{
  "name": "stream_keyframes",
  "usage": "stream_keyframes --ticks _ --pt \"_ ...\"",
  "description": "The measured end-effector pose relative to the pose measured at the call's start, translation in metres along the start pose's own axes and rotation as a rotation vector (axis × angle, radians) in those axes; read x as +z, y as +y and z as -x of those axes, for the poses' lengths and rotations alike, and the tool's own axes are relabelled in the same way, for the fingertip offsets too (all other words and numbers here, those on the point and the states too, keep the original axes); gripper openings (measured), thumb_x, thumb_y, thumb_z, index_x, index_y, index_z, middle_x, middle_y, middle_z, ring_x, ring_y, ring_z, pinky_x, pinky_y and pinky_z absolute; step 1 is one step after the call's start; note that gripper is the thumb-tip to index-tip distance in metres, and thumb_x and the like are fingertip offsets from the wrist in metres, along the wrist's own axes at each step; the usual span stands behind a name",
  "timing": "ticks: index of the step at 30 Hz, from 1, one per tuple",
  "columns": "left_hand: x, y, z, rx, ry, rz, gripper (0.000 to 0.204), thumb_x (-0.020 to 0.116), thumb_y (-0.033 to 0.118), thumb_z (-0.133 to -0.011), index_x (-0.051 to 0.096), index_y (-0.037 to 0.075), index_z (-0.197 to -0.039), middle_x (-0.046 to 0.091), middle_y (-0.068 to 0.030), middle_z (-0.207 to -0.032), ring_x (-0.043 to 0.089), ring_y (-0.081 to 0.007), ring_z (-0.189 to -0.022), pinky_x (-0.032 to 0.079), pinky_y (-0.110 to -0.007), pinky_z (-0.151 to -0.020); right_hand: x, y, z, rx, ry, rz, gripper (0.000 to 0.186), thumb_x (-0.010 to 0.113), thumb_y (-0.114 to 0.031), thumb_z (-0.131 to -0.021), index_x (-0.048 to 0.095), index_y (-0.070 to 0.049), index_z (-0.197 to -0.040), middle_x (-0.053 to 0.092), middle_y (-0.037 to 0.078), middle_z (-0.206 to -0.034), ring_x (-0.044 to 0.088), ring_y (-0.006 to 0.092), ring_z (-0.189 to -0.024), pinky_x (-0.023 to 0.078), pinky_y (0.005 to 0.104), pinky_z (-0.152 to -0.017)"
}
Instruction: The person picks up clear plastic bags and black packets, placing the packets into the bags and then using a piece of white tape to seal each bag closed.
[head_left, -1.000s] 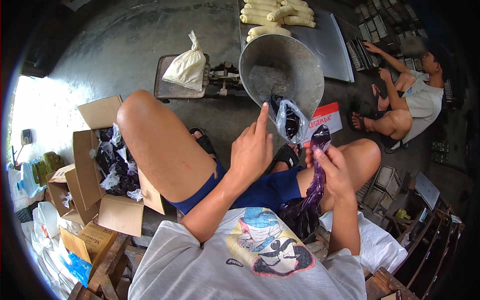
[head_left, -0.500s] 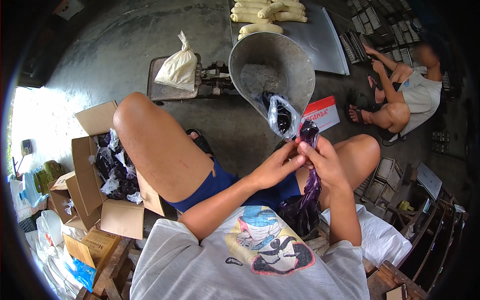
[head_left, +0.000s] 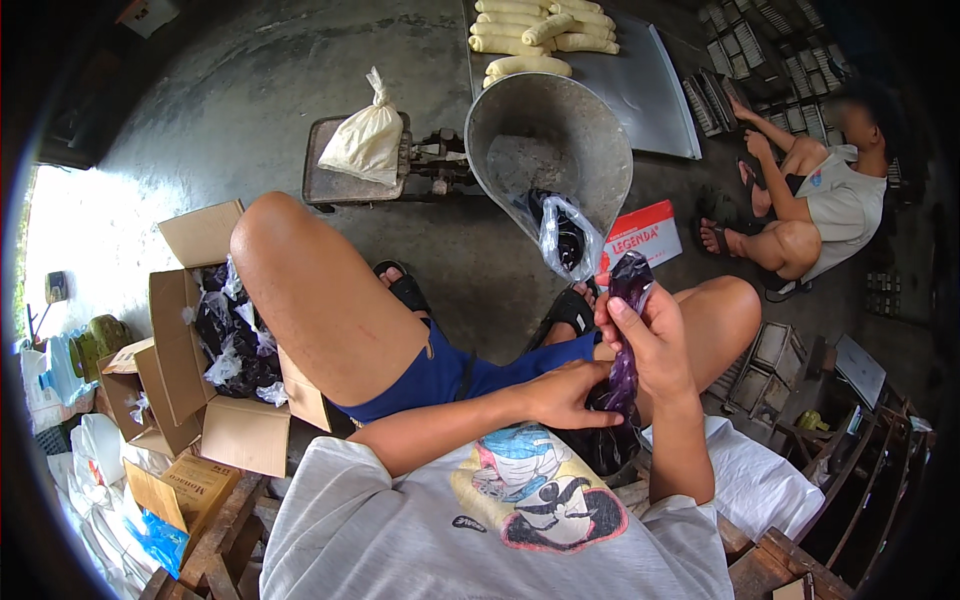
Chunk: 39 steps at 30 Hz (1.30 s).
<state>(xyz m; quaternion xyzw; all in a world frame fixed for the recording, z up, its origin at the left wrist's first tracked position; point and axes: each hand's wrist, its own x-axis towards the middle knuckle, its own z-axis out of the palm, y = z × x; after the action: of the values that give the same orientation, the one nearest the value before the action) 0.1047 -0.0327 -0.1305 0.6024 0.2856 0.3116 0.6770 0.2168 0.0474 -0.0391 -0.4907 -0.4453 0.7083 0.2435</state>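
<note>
A long, narrow dark purple plastic bag (head_left: pixel 629 283) stands upright between my hands, its lower part bulging near my lap. My right hand (head_left: pixel 652 330) is wrapped round its upper part, just below the top. Lower down, my left hand (head_left: pixel 572 394) closes on the bag from the left, thumb in front and fingers partly hidden. Just beyond my hands, a clear plastic bag (head_left: pixel 568 240) with something dark inside lies in the spout of a grey metal scoop pan (head_left: pixel 510 115). That pan belongs to a weighing scale (head_left: pixel 438 160).
A tied whitish bag (head_left: pixel 362 142) rests on the scale's platform. Pale dough rolls (head_left: pixel 528 66) lie on a metal sheet (head_left: pixel 650 90). A red and white box (head_left: pixel 645 235) is beyond my right knee. At left, an open carton (head_left: pixel 180 340) holds dark bags. Another person (head_left: pixel 830 200) sits at right.
My left hand has slid down from the bag's top to its lower part. My right hand now grips round the upper part, and the bag stands straighter.
</note>
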Motion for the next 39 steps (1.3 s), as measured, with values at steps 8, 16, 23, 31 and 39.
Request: stream_keyframes --ticks 8,16,23,31,39 --pt "-0.053 -0.004 0.059 0.103 0.237 0.057 0.049 0.071 0.015 -0.080 0.054 -0.001 -0.124 0.061 -0.0173 -0.110 0.060 -0.0277 -0.103 0.048 -0.038 -0.090 0.066 -0.022 -0.026 -0.413 -0.342 0.255 0.049 0.063 -0.007 -0.090 0.043 0.001 -0.134 0.060 0.007 -0.105 0.057 0.0115 -0.093 0.045 0.0265 -0.085" --pt "-0.105 -0.141 0.046 -0.709 0.610 -0.538 0.039 0.065 0.025 -0.081 0.063 0.003 -0.113 0.065 -0.0225 -0.114 0.061 -0.0389 -0.111 0.049 -0.046 -0.093 0.098 0.105 -0.120 -0.465 -0.277 0.582 0.033 0.057 -0.002 -0.089 0.053 -0.004 -0.122 0.068 0.017 -0.103 0.066 0.0349 -0.099 0.050 0.0394 -0.085" --pt "-0.124 -0.188 0.003 -1.166 0.826 -0.189 0.056 0.064 0.046 -0.083 0.060 0.014 -0.129 0.057 -0.0178 -0.133 0.053 -0.0317 -0.126 0.045 -0.044 -0.103 0.075 0.216 -0.203 -0.493 0.075 0.487 0.024 0.061 -0.010 -0.090 0.060 -0.003 -0.113 0.070 0.015 -0.102 0.068 0.0312 -0.096 0.051 0.0369 -0.081" --pt "-0.142 -0.193 -0.014 -1.104 0.833 -0.329 0.052 0.060 0.045 -0.088 0.057 0.014 -0.130 0.059 -0.0161 -0.131 0.055 -0.0337 -0.124 0.046 -0.046 -0.100 0.067 0.261 -0.267 -0.211 0.304 0.904 0.042 0.065 -0.029 -0.087 0.056 -0.002 -0.118 0.065 0.025 -0.106 0.061 0.0441 -0.099 0.049 0.0507 -0.085" --pt "-0.122 -0.187 -0.014 -1.037 0.817 -0.546 0.034 0.061 0.031 -0.088 0.064 0.010 -0.114 0.066 -0.0155 -0.116 0.062 -0.0331 -0.113 0.050 -0.047 -0.094 0.040 0.287 -0.272 -0.192 0.195 0.921 0.061 0.064 -0.030 -0.087 0.044 0.007 -0.131 0.054 0.031 -0.127 0.051 0.0442 -0.120 0.041 0.0463 -0.103"
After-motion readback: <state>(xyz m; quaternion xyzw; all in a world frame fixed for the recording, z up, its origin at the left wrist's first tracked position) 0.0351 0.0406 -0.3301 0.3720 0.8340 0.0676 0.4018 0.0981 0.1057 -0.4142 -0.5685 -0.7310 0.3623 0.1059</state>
